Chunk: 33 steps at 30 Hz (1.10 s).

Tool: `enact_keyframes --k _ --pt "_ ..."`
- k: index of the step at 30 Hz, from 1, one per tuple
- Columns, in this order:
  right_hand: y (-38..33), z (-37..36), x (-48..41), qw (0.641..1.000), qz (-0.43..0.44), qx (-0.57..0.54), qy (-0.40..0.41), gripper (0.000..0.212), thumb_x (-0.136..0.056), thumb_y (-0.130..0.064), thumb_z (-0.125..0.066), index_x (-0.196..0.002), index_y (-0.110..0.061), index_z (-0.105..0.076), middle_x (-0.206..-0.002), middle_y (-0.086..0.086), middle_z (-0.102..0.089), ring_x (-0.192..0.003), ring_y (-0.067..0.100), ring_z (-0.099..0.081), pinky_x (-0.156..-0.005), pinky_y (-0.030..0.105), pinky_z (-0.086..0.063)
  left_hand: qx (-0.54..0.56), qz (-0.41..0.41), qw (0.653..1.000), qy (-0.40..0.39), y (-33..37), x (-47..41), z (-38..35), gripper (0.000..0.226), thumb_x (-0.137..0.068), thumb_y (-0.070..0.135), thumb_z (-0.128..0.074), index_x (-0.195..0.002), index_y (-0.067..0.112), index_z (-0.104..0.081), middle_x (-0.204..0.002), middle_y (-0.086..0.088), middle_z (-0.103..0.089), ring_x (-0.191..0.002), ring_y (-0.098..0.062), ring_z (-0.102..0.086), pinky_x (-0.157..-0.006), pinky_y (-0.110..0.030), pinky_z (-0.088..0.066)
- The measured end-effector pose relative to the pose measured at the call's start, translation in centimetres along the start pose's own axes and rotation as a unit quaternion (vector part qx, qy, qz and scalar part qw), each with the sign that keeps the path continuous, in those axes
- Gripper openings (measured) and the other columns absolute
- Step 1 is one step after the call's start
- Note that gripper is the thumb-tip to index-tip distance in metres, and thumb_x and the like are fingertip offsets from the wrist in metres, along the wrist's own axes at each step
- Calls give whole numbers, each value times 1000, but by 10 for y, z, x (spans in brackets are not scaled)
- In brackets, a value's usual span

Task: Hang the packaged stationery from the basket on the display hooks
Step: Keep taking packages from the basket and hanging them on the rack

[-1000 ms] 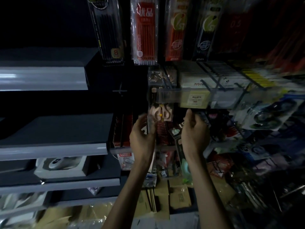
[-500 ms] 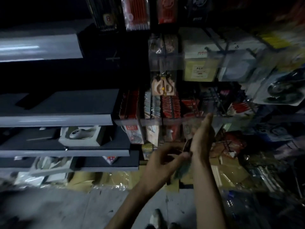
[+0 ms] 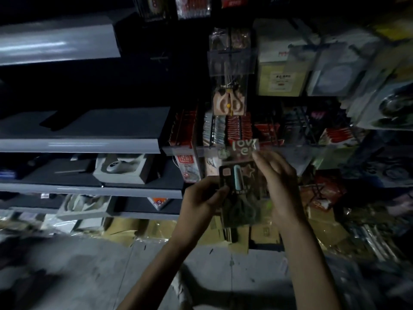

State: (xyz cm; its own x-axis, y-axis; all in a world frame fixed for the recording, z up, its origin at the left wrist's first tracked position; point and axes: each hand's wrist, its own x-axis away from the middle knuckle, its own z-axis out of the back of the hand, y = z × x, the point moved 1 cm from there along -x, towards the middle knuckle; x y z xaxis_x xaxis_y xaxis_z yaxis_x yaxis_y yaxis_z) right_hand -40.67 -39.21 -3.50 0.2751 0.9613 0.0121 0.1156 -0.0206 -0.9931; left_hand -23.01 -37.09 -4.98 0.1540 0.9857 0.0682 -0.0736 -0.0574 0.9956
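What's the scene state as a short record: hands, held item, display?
held item: clear pack with "love" header, pale blue item inside
left hand: grips pack's lower left edge
right hand: pinches pack near its top
hung: not yet, pack held before display rail
above: scissors pack hanging
left side: grey shelves

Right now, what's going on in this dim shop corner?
A person is stocking a shop display by hand. Their left hand grips the lower left side of a blister pack with "love" printed on its header, and their right hand holds it near the top. The pack is raised in front of the rack and is not yet on a hook. Just above it hangs a scissors pack, with more packets to the right. Grey shelves run off to the left.
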Motion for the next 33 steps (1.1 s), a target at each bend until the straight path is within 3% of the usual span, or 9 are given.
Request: enact_keyframes --k 4,8,14,19,23,27,29,31,33 --pt "-1 9 -3 999 33 -6 8 17 -97 -27 -70 -111 -18 -75 -108 -10 -77 -107 2 -70 -89 20 -57 58 9 998 -10 -1 -6 6 14 -103 5 -58 -102 8 -72 -103 -9 -79 -101 -28 -76 -89 -46 -63" --pt "-1 4 -5 999 44 -10 14 18 -95 -23 -72 -110 -13 -76 -104 -5 -79 -104 7 -72 -84 16 -54 67 9 997 -23 -5 -10 9 15 -102 5 -59 -109 1 -72 -107 -13 -78 -103 -30 -75 -90 -44 -63" --pt "-9 -3 -4 998 11 -44 48 16 -95 -27 -73 -102 -15 -79 -98 -1 -79 -101 15 -74 -90 37 -55 69 -27 996 -56 0 -19 10 35 -92 28 -67 -113 -1 -71 -112 -15 -76 -109 -30 -72 -96 -41 -59" --pt "-19 -1 -6 998 5 -46 49 14 -92 -31 -75 -100 -21 -81 -99 -3 -80 -103 15 -73 -94 47 -55 71 -92 993 -6 21 -36 9 31 -95 31 -65 -110 7 -77 -108 -9 -79 -107 -27 -74 -92 -36 -60" --pt "-26 -1 -9 998 32 -45 17 20 -94 -34 -73 -104 -18 -80 -105 3 -79 -107 23 -73 -100 55 -54 102 -105 989 22 31 -50 6 30 -98 27 -64 -109 2 -78 -108 -15 -78 -108 -34 -73 -94 -45 -60" --pt "-36 -3 -17 996 72 -47 -15 12 -93 -27 -73 -101 -21 -79 -103 -2 -79 -100 10 -73 -86 30 -54 111 -108 988 27 45 -60 3 27 -98 26 -66 -107 5 -79 -105 -11 -80 -102 -25 -75 -83 -32 -60" --pt "-37 -5 -23 995 91 -35 -28 16 -94 -23 -72 -108 -15 -78 -101 -2 -79 -90 5 -73 -74 17 -52 104 -112 988 17 51 -67 3 25 -97 27 -68 -103 6 -80 -103 -13 -79 -103 -32 -74 -86 -41 -61" --pt "-38 -5 -30 995 94 -35 -19 17 -94 -21 -73 -108 -12 -78 -93 -6 -79 -82 0 -71 -65 11 -50 86 -121 989 4 57 -75 5 26 -98 27 -69 -105 3 -78 -105 -16 -78 -106 -39 -72 -92 -48 -59" --pt "-39 -4 -37 995 98 -26 0 14 -94 -21 -74 -104 -11 -78 -88 -7 -78 -81 0 -70 -67 12 -50 82 -130 988 19 67 -83 10 22 -98 21 -69 -112 6 -76 -107 -10 -79 -104 -28 -75 -90 -37 -61"
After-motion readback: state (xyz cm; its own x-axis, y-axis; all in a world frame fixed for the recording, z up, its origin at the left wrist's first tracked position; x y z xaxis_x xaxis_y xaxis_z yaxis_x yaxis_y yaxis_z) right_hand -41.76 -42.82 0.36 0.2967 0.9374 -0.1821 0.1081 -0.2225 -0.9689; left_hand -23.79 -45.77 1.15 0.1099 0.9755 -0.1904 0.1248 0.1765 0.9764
